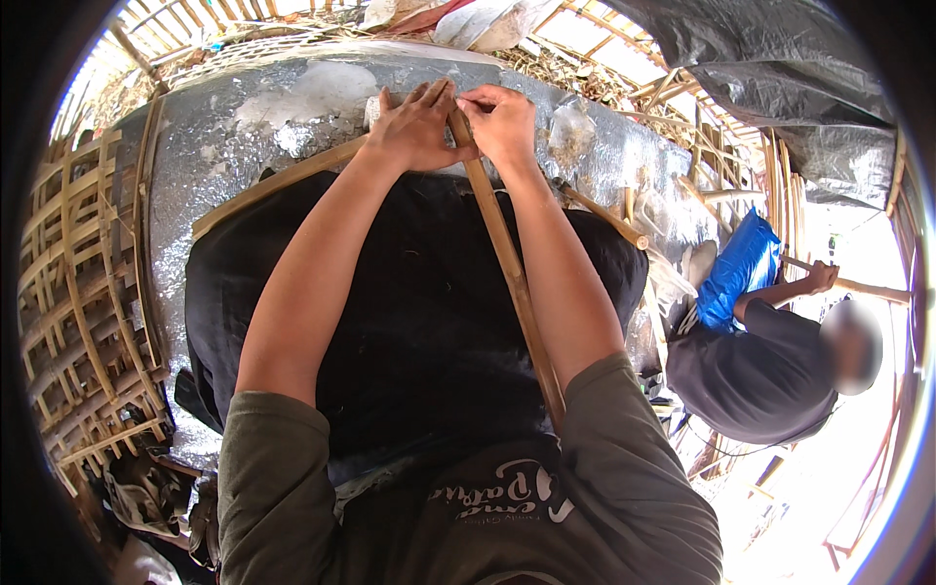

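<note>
A long bamboo slat [512, 268] runs from under my hands down toward my body, over black cloth [429, 283]. My left hand [417, 127] presses on the slat's far end, its thumb across the slat and its fingers over the joint with other pieces. Beside it, my right hand [499, 122] is pinched closed at the slat's tip. Whatever those fingertips hold is too small to make out. A second bamboo strip [278, 190] slants from my left hand down to the left. On the right, a bamboo pole [604, 216] lies along the cloth's edge.
Beneath everything is a worn silvery-grey surface [210, 146]. Woven bamboo lattice [83, 283] stands at the left. At the right, another person [751, 375] grasps a wooden handle [868, 290] beside a blue plastic bag [738, 268]. Dark sheeting [780, 78] hangs at the upper right.
</note>
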The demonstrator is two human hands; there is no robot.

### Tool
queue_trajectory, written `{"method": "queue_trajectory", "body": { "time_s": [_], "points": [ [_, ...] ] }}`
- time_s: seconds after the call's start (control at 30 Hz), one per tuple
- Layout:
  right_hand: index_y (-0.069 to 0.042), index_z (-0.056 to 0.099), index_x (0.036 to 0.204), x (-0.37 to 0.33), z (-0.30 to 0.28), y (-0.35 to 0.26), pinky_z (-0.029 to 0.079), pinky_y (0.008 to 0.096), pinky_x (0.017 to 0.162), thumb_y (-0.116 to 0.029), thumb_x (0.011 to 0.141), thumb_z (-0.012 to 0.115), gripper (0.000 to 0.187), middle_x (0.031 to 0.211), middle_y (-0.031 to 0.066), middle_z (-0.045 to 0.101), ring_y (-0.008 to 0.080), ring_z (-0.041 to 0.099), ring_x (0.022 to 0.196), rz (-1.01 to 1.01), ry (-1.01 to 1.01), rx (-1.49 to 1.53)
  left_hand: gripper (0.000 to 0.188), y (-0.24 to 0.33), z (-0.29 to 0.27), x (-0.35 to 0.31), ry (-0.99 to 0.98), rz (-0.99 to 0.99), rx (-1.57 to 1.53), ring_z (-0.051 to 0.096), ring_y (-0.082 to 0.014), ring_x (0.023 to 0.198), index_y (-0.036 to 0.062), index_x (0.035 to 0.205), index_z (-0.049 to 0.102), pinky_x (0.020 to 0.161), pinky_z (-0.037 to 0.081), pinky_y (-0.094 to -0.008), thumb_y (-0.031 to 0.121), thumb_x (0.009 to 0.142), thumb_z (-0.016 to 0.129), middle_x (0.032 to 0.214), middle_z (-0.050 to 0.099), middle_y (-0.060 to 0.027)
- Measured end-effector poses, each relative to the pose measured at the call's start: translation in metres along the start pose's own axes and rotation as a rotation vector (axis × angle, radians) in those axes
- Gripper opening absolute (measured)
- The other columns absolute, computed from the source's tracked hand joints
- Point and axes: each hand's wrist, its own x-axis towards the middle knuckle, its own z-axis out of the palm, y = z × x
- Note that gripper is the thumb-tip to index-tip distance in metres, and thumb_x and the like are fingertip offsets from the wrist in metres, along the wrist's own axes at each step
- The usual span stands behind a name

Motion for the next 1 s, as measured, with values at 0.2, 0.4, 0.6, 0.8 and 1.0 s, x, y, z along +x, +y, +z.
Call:
{"method": "queue_trajectory", "body": {
  "time_s": [0.2,0.4,0.6,0.8,1.0],
  "points": [
    [-0.006,0.077,0.092,0.002,0.002,0.003,0.058,0.0294,0.072,-0.014,0.085,0.077,0.011,0.085,0.0099,0.076,0.0178,0.074,0.075,-0.056,0.004,-0.069,0.113,0.000,0.001,-0.001,0.013,-0.003,0.001,0.028,-0.0249,0.150,0.0081,0.157,0.028,0.116,0.021,-0.0690,0.079,0.076,0.062,0.165,0.026,-0.0067],
    [-0.007,0.078,0.092,0.005,0.005,0.003,0.057,0.0294,0.069,-0.013,0.084,0.076,0.010,0.082,0.0109,0.076,0.0199,0.074,0.072,-0.122,-0.004,-0.199,0.104,-0.001,0.002,-0.001,0.004,0.001,0.028,0.027,-0.0247,0.151,0.0107,0.155,0.033,0.116,0.021,-0.0696,0.076,0.078,0.061,0.166,0.024,-0.0057],
    [-0.006,0.078,0.092,0.004,0.012,0.012,0.057,0.0306,0.066,-0.013,0.084,0.076,0.011,0.081,0.0116,0.075,0.0213,0.073,0.068,-0.234,0.103,-0.182,0.100,0.000,0.000,0.000,-0.028,0.022,0.001,0.024,-0.0287,0.152,0.0101,0.155,0.032,0.118,0.015,-0.0695,0.068,0.080,0.063,0.166,0.022,-0.0076],
    [-0.007,0.078,0.091,0.001,0.010,0.003,0.058,0.0327,0.068,-0.006,0.080,0.070,0.014,0.081,0.0131,0.074,0.0257,0.073,0.070,-0.217,0.083,-0.219,0.099,-0.014,0.001,0.006,0.029,0.025,-0.238,0.017,-0.0342,0.153,0.0070,0.156,0.029,0.117,0.006,-0.0720,0.052,0.079,0.071,0.167,0.019,-0.0126],
    [-0.008,0.076,0.083,0.003,0.008,0.009,0.058,0.0421,0.069,-0.007,0.075,0.069,0.010,0.082,0.0157,0.072,0.0363,0.070,0.074,-0.249,0.085,-0.176,0.070,-0.026,-0.006,0.020,0.239,0.024,-0.666,0.052,-0.0365,0.133,0.0066,0.141,0.052,0.109,0.041,-0.0490,0.025,0.078,0.076,0.143,0.056,-0.0195]
  ]
}}
